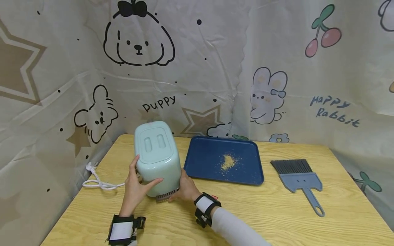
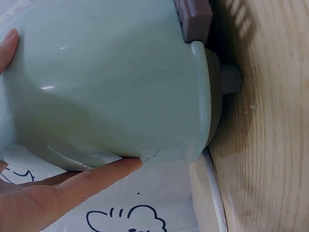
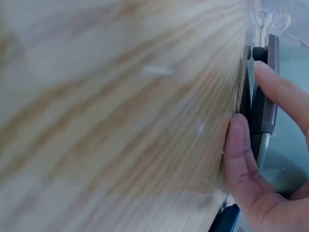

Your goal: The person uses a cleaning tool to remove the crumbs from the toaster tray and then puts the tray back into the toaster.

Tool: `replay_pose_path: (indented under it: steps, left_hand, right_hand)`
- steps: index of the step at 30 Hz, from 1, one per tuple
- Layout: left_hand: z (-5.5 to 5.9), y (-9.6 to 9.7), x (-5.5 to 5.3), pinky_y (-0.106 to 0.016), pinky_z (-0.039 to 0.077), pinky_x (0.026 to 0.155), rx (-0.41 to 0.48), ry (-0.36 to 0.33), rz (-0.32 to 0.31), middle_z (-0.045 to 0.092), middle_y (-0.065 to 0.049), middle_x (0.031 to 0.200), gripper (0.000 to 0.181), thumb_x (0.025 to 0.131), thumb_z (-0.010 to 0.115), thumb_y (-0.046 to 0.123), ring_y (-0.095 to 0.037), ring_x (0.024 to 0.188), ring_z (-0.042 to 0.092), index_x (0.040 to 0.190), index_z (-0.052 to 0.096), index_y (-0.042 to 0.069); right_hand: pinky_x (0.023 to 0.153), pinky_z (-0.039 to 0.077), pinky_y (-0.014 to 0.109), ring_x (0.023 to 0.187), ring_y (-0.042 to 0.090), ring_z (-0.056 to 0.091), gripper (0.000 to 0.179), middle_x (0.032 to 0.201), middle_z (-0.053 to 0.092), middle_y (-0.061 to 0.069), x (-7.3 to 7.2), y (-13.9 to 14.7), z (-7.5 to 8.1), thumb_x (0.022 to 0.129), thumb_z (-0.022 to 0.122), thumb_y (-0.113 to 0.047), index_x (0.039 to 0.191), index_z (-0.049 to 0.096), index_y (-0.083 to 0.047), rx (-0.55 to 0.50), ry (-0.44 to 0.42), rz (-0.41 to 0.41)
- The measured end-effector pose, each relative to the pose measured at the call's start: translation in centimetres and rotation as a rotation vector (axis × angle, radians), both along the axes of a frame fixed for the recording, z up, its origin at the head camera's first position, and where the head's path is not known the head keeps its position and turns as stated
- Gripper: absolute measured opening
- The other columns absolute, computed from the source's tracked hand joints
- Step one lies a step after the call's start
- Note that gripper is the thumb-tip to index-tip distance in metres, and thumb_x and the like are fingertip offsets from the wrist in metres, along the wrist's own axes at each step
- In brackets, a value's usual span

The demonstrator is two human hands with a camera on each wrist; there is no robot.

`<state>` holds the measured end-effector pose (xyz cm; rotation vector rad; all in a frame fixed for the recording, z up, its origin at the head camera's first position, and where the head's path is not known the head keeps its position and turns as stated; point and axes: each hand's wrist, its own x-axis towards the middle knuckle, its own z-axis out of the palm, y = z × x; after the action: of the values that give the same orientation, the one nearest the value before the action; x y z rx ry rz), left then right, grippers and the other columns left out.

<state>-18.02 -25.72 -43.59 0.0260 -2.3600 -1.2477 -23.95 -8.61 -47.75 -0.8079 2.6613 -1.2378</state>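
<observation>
A mint-green toaster with a lid over its top is at the left of the table, seemingly tilted a little. My left hand holds its near left side, thumb across the front and fingers along the side. At the lower right of the toaster, my right hand grips the base edge; in the right wrist view its thumb lies by a brown ribbed piece and its fingertips reach under the base. That ribbed piece also sticks out at the base in the left wrist view. The toaster's far side is hidden.
A blue tray bearing a small heap of yellowish crumbs lies behind and right of the toaster. Farther right is a blue-grey brush with dark bristles. A white cord with a plug lies at the left edge. Patterned cloth hangs behind.
</observation>
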Motion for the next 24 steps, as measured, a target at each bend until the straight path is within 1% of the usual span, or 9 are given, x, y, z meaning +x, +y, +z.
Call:
replay_pose_path:
  steps: [5, 11, 17, 24]
  left_hand:
    - [-0.21, -0.16, -0.04, -0.056, 0.041, 0.083, -0.021, 0.036, 0.000, 0.031, -0.030, 0.133, 0.108, 0.061, 0.082, 0.011, -0.045, 0.115, 0.039, 0.142, 0.011, 0.016]
    - [-0.18, -0.28, -0.04, -0.056, 0.042, 0.082, -0.024, 0.047, 0.000, 0.032, -0.029, 0.133, 0.107, 0.060, 0.082, 0.010, -0.044, 0.114, 0.039, 0.142, 0.012, 0.015]
    - [0.08, -0.32, 0.14, -0.057, 0.042, 0.082, -0.026, 0.043, 0.006, 0.032, -0.030, 0.133, 0.107, 0.060, 0.082, 0.011, -0.045, 0.114, 0.039, 0.141, 0.013, 0.015]
    - [0.04, -0.26, 0.13, -0.055, 0.043, 0.082, -0.029, 0.069, 0.002, 0.033, -0.031, 0.131, 0.106, 0.059, 0.083, 0.011, -0.045, 0.113, 0.041, 0.141, 0.015, 0.013]
  right_hand:
    - [0.084, 0.047, 0.038, 0.104, 0.033, 0.053, 0.099, 0.117, 0.051, 0.023, -0.11, -0.14, -0.13, 0.053, 0.085, -0.025, 0.129, 0.030, 0.008, 0.024, 0.078, -0.038]
    - [0.082, 0.048, 0.036, 0.101, 0.032, 0.055, 0.096, 0.113, 0.054, 0.022, -0.22, -0.20, 0.03, 0.051, 0.086, -0.027, 0.125, 0.035, 0.007, 0.035, 0.082, -0.059]
    - [0.077, 0.050, 0.036, 0.096, 0.032, 0.058, 0.094, 0.109, 0.056, 0.023, -0.19, -0.31, 0.07, 0.050, 0.086, -0.029, 0.122, 0.039, 0.008, 0.041, 0.107, -0.066]
    - [0.075, 0.051, 0.034, 0.092, 0.031, 0.059, 0.087, 0.103, 0.059, 0.022, -0.34, -0.39, 0.09, 0.049, 0.087, -0.027, 0.117, 0.045, 0.007, 0.037, 0.102, -0.114]
